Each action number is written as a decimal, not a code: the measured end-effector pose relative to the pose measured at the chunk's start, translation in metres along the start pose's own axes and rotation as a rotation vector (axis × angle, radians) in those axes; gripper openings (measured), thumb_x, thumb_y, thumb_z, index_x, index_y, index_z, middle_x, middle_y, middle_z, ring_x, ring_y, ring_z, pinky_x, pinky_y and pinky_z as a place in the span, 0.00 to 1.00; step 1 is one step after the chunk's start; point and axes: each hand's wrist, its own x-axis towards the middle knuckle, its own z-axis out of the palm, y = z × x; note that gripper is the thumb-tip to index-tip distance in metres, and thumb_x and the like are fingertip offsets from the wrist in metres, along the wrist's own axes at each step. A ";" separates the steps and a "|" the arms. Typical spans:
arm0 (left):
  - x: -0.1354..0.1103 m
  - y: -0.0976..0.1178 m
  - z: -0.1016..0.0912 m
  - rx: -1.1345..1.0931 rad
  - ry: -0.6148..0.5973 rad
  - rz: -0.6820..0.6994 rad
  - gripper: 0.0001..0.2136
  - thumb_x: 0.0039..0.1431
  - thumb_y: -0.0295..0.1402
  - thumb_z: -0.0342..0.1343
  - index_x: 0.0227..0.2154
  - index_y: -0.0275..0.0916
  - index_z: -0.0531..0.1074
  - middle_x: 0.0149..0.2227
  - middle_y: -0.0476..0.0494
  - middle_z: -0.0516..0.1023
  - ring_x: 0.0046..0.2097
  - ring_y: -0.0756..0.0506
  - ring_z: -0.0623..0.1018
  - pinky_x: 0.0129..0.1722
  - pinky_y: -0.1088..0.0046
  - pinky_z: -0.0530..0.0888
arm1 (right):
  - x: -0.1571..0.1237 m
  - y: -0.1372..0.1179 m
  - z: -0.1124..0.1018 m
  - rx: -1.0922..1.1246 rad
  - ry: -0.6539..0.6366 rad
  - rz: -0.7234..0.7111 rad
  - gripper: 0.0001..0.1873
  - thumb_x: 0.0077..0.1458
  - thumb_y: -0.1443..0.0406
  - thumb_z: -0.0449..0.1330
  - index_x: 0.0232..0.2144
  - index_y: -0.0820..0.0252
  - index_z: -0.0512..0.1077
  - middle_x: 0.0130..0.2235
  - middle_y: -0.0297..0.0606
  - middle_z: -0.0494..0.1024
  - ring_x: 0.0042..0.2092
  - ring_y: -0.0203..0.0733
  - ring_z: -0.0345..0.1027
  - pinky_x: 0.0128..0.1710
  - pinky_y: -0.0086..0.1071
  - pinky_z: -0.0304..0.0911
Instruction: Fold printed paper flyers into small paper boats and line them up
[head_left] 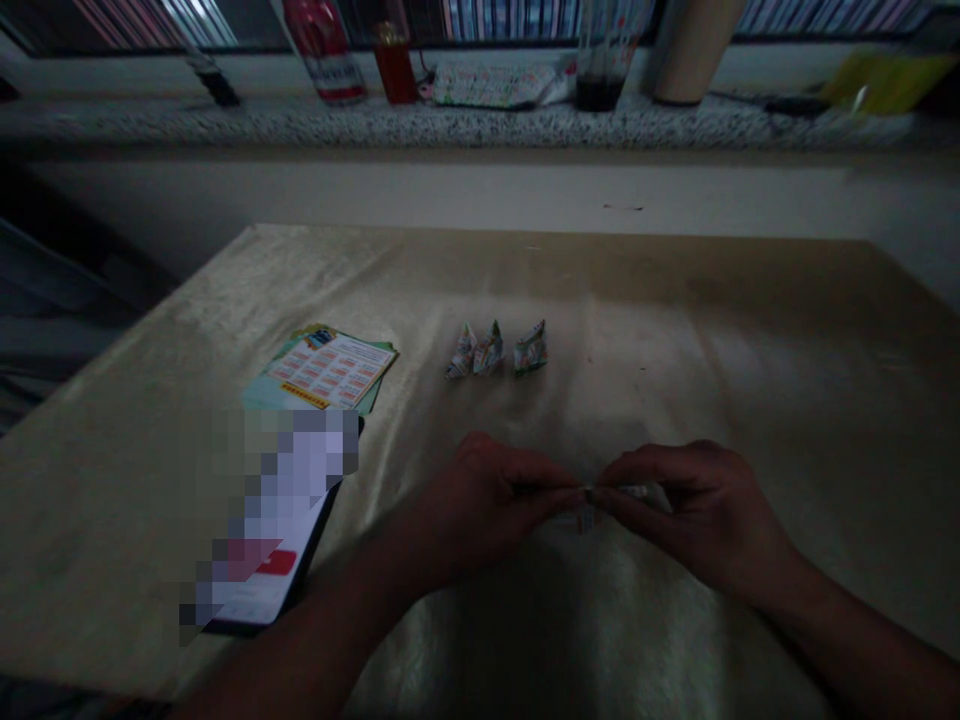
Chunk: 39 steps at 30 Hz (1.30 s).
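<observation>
Over the near middle of the table, my left hand [495,500] and my right hand [701,510] meet fingertip to fingertip. Both are closed in a pinch on a small printed piece of paper [583,518]. Most of that paper is hidden by my fingers, so its folds cannot be made out. Farther back stand three small folded paper figures with pointed tips: a left one [461,352], a middle one [489,350] close beside it, and a right one [531,350] slightly apart.
To the left lies a stack of printed paper sheets [337,368], with a lit phone [259,590] nearer my left forearm. Behind the table [637,290], a granite windowsill [480,127] bears a red can [328,60], a red bottle [395,68], a glass of dark liquid [600,90] and a beige cylinder [694,50].
</observation>
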 end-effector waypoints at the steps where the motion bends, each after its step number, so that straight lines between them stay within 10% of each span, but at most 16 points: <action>1: 0.000 0.000 -0.003 -0.033 -0.051 -0.014 0.07 0.64 0.31 0.60 0.38 0.43 0.84 0.31 0.51 0.86 0.32 0.49 0.83 0.32 0.79 0.75 | 0.000 0.000 -0.001 0.016 -0.004 -0.001 0.05 0.56 0.64 0.68 0.28 0.57 0.81 0.25 0.33 0.83 0.22 0.33 0.73 0.21 0.23 0.66; 6: 0.001 0.003 -0.016 -0.061 -0.206 -0.029 0.12 0.64 0.25 0.57 0.45 0.45 0.82 0.35 0.51 0.87 0.35 0.49 0.83 0.35 0.78 0.75 | 0.003 0.001 -0.003 0.162 -0.066 0.073 0.04 0.55 0.64 0.69 0.28 0.57 0.82 0.25 0.34 0.84 0.25 0.36 0.78 0.24 0.23 0.71; 39: -0.008 0.001 -0.032 -0.232 -0.003 0.111 0.08 0.62 0.28 0.62 0.43 0.36 0.80 0.30 0.46 0.85 0.32 0.50 0.83 0.35 0.78 0.77 | 0.002 0.021 -0.025 0.730 -0.111 0.375 0.04 0.55 0.65 0.71 0.35 0.54 0.84 0.31 0.33 0.86 0.31 0.30 0.79 0.32 0.17 0.71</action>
